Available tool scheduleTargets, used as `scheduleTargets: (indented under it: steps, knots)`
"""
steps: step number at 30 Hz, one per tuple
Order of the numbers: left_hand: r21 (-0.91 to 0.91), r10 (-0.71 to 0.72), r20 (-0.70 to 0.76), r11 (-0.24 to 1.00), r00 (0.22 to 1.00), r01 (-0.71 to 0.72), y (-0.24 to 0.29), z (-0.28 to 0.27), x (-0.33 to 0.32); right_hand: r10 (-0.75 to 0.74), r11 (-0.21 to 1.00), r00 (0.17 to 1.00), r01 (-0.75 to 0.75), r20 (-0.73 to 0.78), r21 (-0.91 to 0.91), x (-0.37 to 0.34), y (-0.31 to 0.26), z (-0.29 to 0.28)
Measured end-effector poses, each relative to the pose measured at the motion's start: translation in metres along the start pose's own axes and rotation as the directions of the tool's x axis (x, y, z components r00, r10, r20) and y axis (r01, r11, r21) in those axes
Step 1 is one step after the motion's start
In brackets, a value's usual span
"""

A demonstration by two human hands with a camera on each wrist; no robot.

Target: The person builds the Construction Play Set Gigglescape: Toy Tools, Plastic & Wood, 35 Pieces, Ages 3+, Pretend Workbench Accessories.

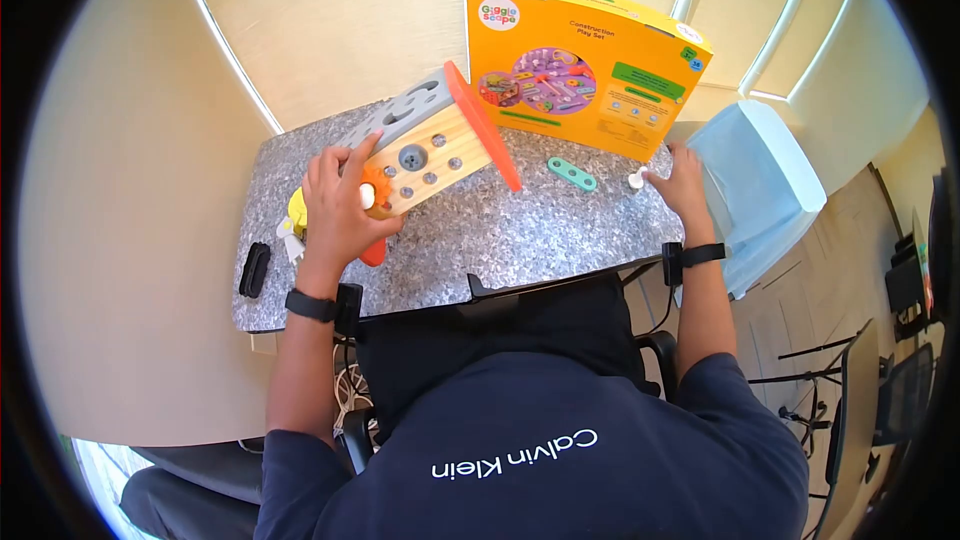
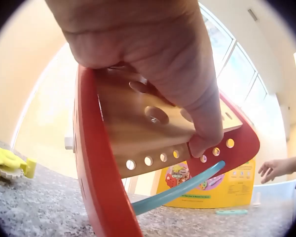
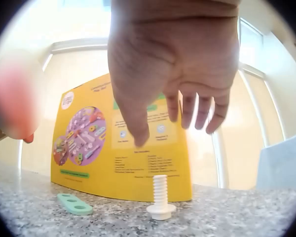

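My left hand (image 1: 340, 202) grips one end of a toy toolbox (image 1: 468, 138), which is tilted above the grey speckled table. The toolbox has a wooden panel with round holes, a grey side, red end boards (image 2: 93, 163) and a light-blue handle (image 2: 180, 191). Beside the left thumb, an orange gear (image 1: 376, 180) with a white bolt head (image 1: 367, 197) sits on the panel. Over at the right, my right hand (image 1: 685, 185) hovers with loose fingers above a white toy screw (image 3: 160, 195). That screw stands upright on its head, thread up.
A yellow play-set box (image 1: 640, 50) stands at the back. In front of it lies a green strip with holes (image 1: 572, 173). Yellow toy parts (image 1: 297, 208) and a black case (image 1: 254, 270) lie at the left. A chair under a light-blue cover (image 1: 755, 190) adjoins the table's right side.
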State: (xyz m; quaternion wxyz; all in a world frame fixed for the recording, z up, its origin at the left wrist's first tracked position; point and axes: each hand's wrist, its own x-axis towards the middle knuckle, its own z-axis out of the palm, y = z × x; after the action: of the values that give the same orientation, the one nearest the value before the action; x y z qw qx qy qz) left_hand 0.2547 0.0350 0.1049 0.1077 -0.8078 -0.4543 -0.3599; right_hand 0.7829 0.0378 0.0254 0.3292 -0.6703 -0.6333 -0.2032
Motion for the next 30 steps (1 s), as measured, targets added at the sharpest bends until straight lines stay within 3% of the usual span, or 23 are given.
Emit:
scheduleTargets:
  steps: [2,3,5,6,8,12,14,15,17,18,20,23,24,26,30]
  knots:
    - [0.066,-0.009,-0.002,0.998,1.000,0.009,0.003,0.000,-0.005,0.188,0.962,0.947,-0.231,0.261,0.146,-0.011,0.005,0.003]
    - [0.069,-0.011,0.001,0.998,1.000,0.011,0.005,0.001,-0.006,0.187,0.961,0.946,-0.232,0.265,0.149,-0.013,0.008,0.011]
    - [0.067,-0.017,-0.021,0.998,1.000,0.019,0.014,0.005,-0.010,0.261,0.858,0.851,-0.421,0.456,0.294,-0.018,0.022,0.040]
    - [0.072,-0.023,-0.025,0.997,0.999,0.025,0.019,0.007,-0.012,0.252,0.860,0.853,-0.414,0.457,0.298,-0.022,0.034,0.056]
    - [0.118,0.019,-0.022,0.993,1.000,-0.017,0.026,0.011,-0.015,0.266,0.826,0.780,-0.488,0.567,0.283,-0.018,0.047,0.078]
    - [0.156,0.071,0.009,0.985,0.997,-0.071,0.034,0.018,-0.020,0.270,0.878,0.825,-0.422,0.496,0.224,-0.015,0.034,0.084]
    - [0.149,0.065,0.023,0.987,0.998,-0.068,0.039,0.020,-0.021,0.290,0.659,0.841,-0.522,0.457,0.542,-0.012,0.023,0.085]
    - [0.168,0.066,0.037,0.983,0.997,-0.071,0.041,0.023,-0.022,0.288,0.659,0.843,-0.519,0.455,0.545,-0.010,0.019,0.085]
    - [0.185,0.069,0.051,0.980,0.996,-0.077,0.043,0.025,-0.024,0.174,0.411,0.855,-0.513,0.488,0.753,0.001,-0.007,0.064]
    - [0.210,0.067,0.071,0.974,0.995,-0.081,0.045,0.026,-0.024,0.177,0.412,0.856,-0.513,0.486,0.753,0.008,-0.023,0.047]
    - [0.232,0.066,0.093,0.969,0.993,-0.087,0.047,0.028,-0.025,0.106,0.524,0.838,-0.505,0.535,0.686,0.026,-0.058,0.009]
    - [0.263,0.059,0.115,0.961,0.992,-0.088,0.049,0.033,-0.028,0.006,0.500,0.845,-0.466,0.535,0.730,0.048,-0.101,-0.031]
    - [0.293,0.067,0.103,0.951,0.992,-0.095,0.050,0.034,-0.029,0.005,0.501,0.844,-0.466,0.536,0.729,0.053,-0.108,-0.035]
    - [0.324,0.074,0.090,0.941,0.993,-0.099,0.053,0.037,-0.032,-0.142,0.575,0.836,-0.366,0.530,0.732,0.063,-0.121,-0.039]
    - [0.376,0.062,0.072,0.923,0.995,-0.085,0.056,0.044,-0.035,-0.208,0.536,0.845,-0.323,0.492,0.780,0.081,-0.159,-0.051]
